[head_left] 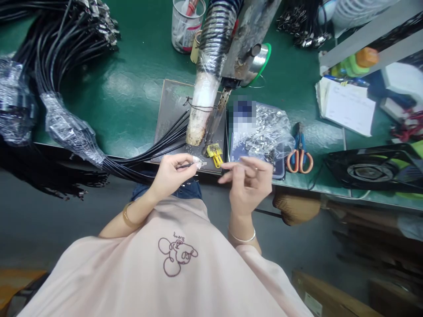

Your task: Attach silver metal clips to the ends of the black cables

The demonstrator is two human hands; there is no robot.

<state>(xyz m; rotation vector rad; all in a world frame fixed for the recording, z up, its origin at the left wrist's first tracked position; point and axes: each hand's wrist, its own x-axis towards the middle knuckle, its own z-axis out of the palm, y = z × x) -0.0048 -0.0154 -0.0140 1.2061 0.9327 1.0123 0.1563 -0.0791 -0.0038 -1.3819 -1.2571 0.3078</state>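
Note:
At the table's front edge, my left hand (176, 174) is closed, thumb and fingers pinching the end of a thin black cable (185, 166). A small metal connector (203, 163) shows just past the fingertips. My right hand (249, 180) is a little to the right, fingers loosely bent and apart, with nothing visible in them. Between the hands lies a yellow clip-like piece (216, 155) on a dark board (172, 103). Above it, a soldering iron (218, 119) points down beside a taped hose (203, 103). Several black cables (142, 149) run onto the board from the left.
A blue tray (280, 173) holds a plastic bag of small metal parts (269, 127). Orange-handled pliers (299, 154) lie right of it, then a black fan (373, 169). Wrapped cable bundles (69, 123) hang over the left edge. A cup (187, 31) and solder spool (259, 66) stand behind.

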